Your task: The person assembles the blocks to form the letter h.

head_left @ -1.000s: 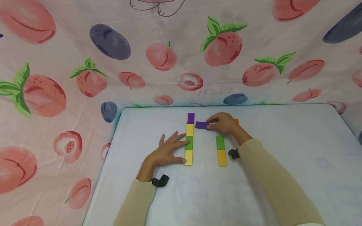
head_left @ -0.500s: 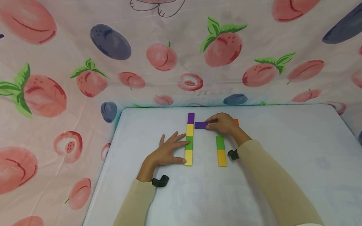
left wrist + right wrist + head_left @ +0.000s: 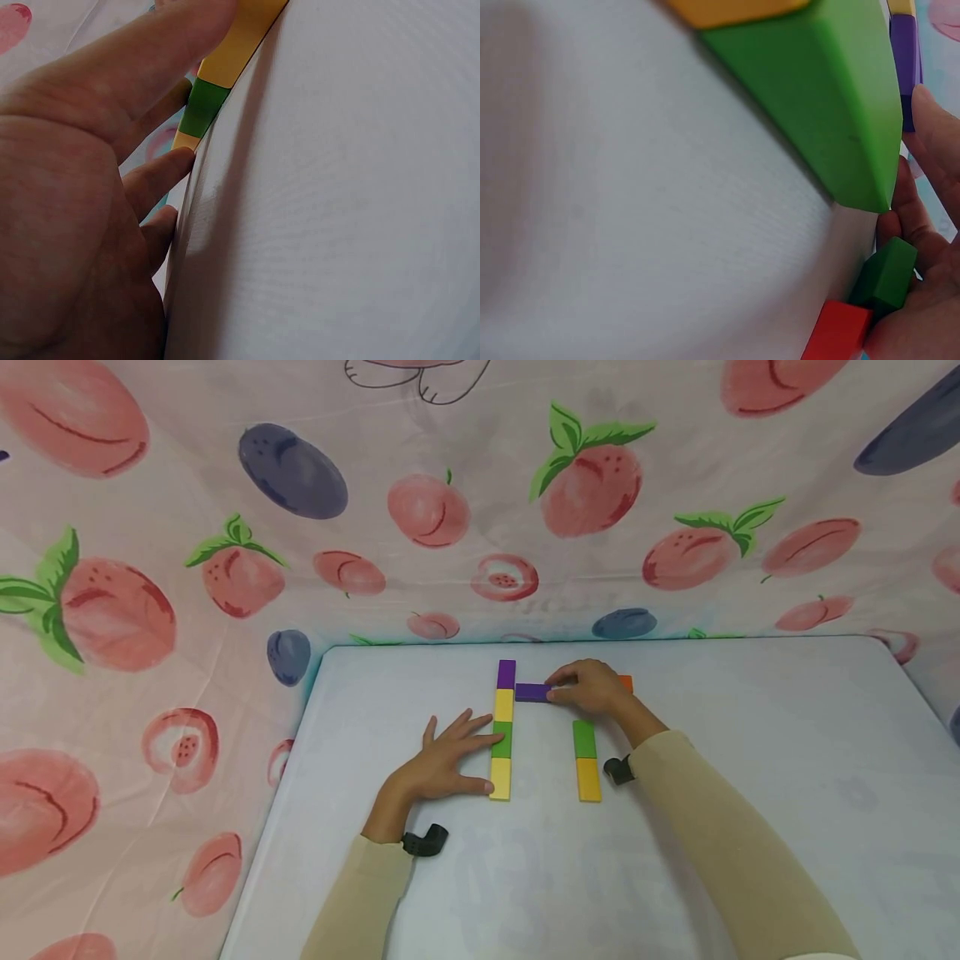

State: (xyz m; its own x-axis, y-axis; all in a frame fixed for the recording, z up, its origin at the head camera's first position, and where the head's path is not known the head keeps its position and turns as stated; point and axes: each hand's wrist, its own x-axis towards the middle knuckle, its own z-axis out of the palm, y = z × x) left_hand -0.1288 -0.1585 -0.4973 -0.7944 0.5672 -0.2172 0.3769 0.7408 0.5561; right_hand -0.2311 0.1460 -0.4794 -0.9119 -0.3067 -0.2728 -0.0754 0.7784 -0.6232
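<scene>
A straight column of blocks lies end to end on the white table: a purple block (image 3: pixel 506 674), a yellow block (image 3: pixel 503 704), a green block (image 3: pixel 502 740) and a pale yellow block (image 3: pixel 500 778). Beside it my left hand (image 3: pixel 438 760) spreads its straight fingers, thumb touching the pale yellow block and a finger on the green one. My right hand (image 3: pixel 591 685) pinches the right end of another purple block (image 3: pixel 532 692), lying crosswise with its left end against or very close to the column. The right hand hides part of that block.
A second, shorter line stands to the right, with a green block (image 3: pixel 584 739) and an orange-yellow block (image 3: pixel 588 779). Under the right palm lie a dark green block (image 3: pixel 886 276) and a red block (image 3: pixel 838 330). A fruit-print cloth (image 3: pixel 442 443) borders the table.
Over the last second my right hand has slid the crosswise purple block slightly left, narrowing the gap to the column. My left hand has stayed in place.
</scene>
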